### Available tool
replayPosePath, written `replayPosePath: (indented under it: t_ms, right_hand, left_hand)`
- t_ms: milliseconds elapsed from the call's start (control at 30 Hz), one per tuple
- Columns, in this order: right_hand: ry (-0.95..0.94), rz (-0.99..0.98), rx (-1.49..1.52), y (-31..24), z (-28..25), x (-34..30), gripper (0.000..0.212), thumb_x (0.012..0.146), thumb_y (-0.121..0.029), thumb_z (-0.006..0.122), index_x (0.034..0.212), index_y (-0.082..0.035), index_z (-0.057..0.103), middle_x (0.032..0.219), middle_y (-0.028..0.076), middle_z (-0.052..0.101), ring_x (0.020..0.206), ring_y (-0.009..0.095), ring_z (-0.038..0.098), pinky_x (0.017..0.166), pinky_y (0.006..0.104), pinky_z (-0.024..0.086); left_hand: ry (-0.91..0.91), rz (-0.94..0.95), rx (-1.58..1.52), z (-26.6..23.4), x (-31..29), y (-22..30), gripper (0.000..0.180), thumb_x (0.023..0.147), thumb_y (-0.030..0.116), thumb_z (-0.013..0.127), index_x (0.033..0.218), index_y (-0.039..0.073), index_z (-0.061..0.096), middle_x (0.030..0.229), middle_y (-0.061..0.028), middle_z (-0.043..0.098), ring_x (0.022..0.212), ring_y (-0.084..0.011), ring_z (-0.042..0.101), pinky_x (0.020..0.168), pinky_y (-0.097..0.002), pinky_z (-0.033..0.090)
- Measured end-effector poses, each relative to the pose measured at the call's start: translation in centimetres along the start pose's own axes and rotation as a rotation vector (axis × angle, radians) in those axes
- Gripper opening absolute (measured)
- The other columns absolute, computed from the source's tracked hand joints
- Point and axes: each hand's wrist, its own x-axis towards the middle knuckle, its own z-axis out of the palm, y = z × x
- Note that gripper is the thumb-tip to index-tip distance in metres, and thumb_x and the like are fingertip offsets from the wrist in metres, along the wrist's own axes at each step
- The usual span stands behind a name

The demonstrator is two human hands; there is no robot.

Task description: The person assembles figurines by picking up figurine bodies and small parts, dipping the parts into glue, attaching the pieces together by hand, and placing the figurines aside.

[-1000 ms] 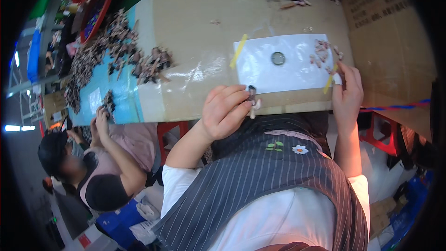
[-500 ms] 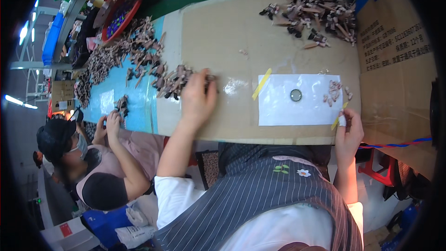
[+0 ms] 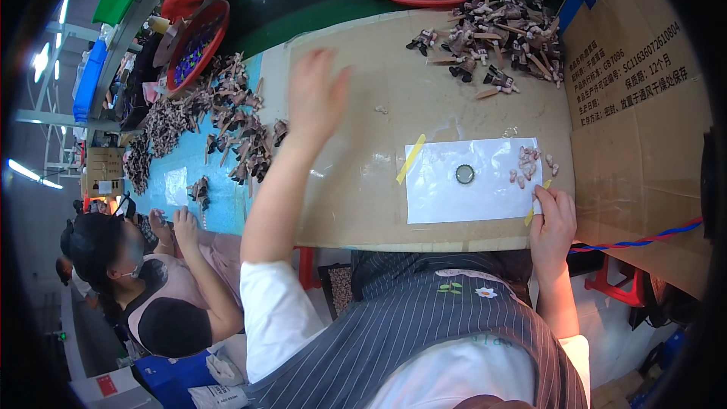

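My left hand (image 3: pixel 316 98) is raised over the left part of the cardboard tabletop (image 3: pixel 356 182), slightly blurred, fingers stretched out and thumb apart, with nothing visible in it. Beside its forearm lies a pile of small dark-and-pale figure-like pieces (image 3: pixel 246 148), mostly on the blue mat (image 3: pixel 155 163). My right hand (image 3: pixel 555 223) rests at the lower right corner of a white sheet (image 3: pixel 454 208), fingertips together near a yellow tape strip (image 3: pixel 528 216). Something white shows at its fingertips; I cannot make it out. A round, dark-rimmed disc (image 3: pixel 464 174) and several tiny pale pieces (image 3: pixel 525 167) lie on the sheet.
Another heap of the figure-like pieces (image 3: pixel 500 42) lies at the far right, near a red basin (image 3: pixel 424 0). A cardboard box wall (image 3: pixel 636 144) bounds the right side. At the left a co-worker (image 3: pixel 170 288) sits by the blue mat; a second red basin (image 3: pixel 201 45) stands beyond.
My left hand has left the cluster of figure-like pieces and moved away from me. That cluster now lies farther left, against the pile on the blue mat. My right hand stays at the sheet's corner.
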Motion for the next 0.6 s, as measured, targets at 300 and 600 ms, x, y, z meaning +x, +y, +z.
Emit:
replayPosePath:
  t_ms: [300,600]
  right_hand:
    - [0.009,0.015,0.064,-0.6,0.3,0.2,0.033,0.070,0.012,0.049,0.099,0.001,0.061,0.096,0.017,0.057,0.093,0.035,0.055,0.082,0.0417,0.045]
    - [-0.048,-0.010,0.048,-0.4,-0.7,0.0,0.034,0.067,0.011,0.051,0.098,0.000,0.060,0.095,0.017,0.056,0.095,0.036,0.054,0.084,0.0438,0.044]
  left_hand:
    - [-0.547,-0.330,-0.165,11.9,10.1,3.7,0.044,0.076,0.019,0.074,0.112,-0.005,0.063,0.105,-0.0199,0.067,0.092,-0.0294,0.066,0.080,-0.0351,0.051]
    - [-0.407,-0.516,-0.964,3.7,4.4,3.5,0.031,0.076,0.013,0.070,0.104,-0.001,0.064,0.081,-0.0019,0.063,0.068,-0.0098,0.054,0.061,-0.0249,0.044]
